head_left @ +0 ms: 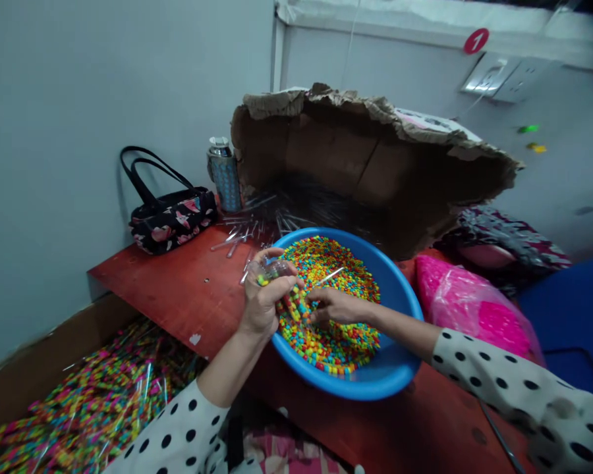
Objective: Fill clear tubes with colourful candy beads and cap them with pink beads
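Note:
A bundle of clear plastic tubes (277, 268) is gripped in my left hand (261, 299), its fingers and thumb wrapped round them. Small coloured pieces show inside the tubes, whose lower ends tilt down over the blue basin (402, 309). Many small red, yellow, green and blue pieces (346, 342) fill much of the basin. My right hand (338, 307) is low over these pieces, close to the tube ends, with its fingers curled; what they hold is hidden. One loose clear tube (330, 275) lies on the pieces.
A torn cardboard box (336, 141) lies behind the basin, with clear tubes (277, 220) spilling onto the red table (178, 283). A flowered handbag (175, 220) and a flask (225, 178) stand left. A pink bag (479, 316) is right. Filled tubes (99, 395) lie in a lower box.

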Demonstrator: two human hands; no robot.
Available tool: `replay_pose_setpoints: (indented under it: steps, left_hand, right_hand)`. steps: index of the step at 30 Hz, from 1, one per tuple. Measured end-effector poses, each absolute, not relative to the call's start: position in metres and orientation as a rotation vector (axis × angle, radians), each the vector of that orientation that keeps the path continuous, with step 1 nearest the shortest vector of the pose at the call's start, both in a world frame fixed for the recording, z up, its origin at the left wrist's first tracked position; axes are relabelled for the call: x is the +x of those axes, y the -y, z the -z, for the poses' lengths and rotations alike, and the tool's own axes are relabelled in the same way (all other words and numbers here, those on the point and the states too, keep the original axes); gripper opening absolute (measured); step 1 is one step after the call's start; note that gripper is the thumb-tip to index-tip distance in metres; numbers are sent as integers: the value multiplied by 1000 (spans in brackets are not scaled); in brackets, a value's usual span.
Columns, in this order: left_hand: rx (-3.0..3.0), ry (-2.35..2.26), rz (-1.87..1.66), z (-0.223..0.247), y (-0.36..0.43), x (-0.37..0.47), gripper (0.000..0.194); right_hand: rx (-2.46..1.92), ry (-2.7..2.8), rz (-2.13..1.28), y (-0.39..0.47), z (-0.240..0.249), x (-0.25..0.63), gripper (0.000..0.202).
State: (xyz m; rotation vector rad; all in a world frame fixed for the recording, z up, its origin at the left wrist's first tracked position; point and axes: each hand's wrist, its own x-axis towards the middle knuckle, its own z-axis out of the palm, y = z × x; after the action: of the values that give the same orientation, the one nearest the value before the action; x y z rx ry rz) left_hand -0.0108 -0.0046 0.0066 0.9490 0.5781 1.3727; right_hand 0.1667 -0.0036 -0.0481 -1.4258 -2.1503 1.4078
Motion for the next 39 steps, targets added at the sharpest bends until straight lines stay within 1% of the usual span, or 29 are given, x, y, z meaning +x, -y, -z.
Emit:
replay_pose_setpoints:
  steps: [2, 4, 9, 12, 14, 16, 18, 19, 21, 23, 25, 27, 29, 34, 39]
  left_hand:
    - [938, -591, -1366, -7, 4, -11, 41]
    - [929, -606, -1361, -7, 4, -11, 42]
    - [927, -584, -1355, -10, 6, -10, 41]
    - [928, -600, -1351, -11, 6, -9, 41]
    - [934, -619, -1349, -11, 6, -9, 41]
    - [942, -629, -1348, -11, 6, -9, 41]
    - [951, -638, -1349, -10, 5, -9, 42]
    - [955, -643, -1352, -10, 5, -10, 42]
    - [954, -649, -1357, -9, 5, -10, 43]
    - [948, -642, -1361, -9, 5, -9, 42]
    - [942, -634, -1360, -9, 4, -9, 42]
    - [943, -655, -1353, -9, 4, -7, 41]
    - [949, -702, -1331, -9, 3, -6, 41]
    - [983, -795, -1218, -15, 1, 1, 41]
    - [1074, -795, -1125, -35, 16, 23, 45]
  right_hand:
    - [-1445, 1871, -1552, 2, 43, 173, 28]
    - [-1444, 1734, -1591, 2, 41, 179, 33]
    - [-1363, 1641, -1611, 3, 40, 186, 36]
    - [-1438, 1756, -1531, -1, 40, 195, 32]
    - [-1556, 2000, -1301, -3, 41, 200, 26]
    - [-1689, 2308, -886, -3, 43, 202, 20]
    - [-1719, 2573, -539, -3, 47, 196, 22]
    - [-1695, 2660, -472, -2, 48, 192, 24]
    - [-1634, 2685, -515, -1, 48, 181, 23]
    - [-1643, 2470, -681, -1, 45, 176, 20]
    - [-1616, 2123, -988, -1, 39, 177, 17]
    - [-1458, 1766, -1342, 0, 32, 182, 19]
    - [-1303, 1486, -1525, 3, 27, 187, 23]
    - [-1147, 1170, -1520, 18, 13, 184, 31]
    - [-1032, 1092, -1352, 48, -14, 181, 50]
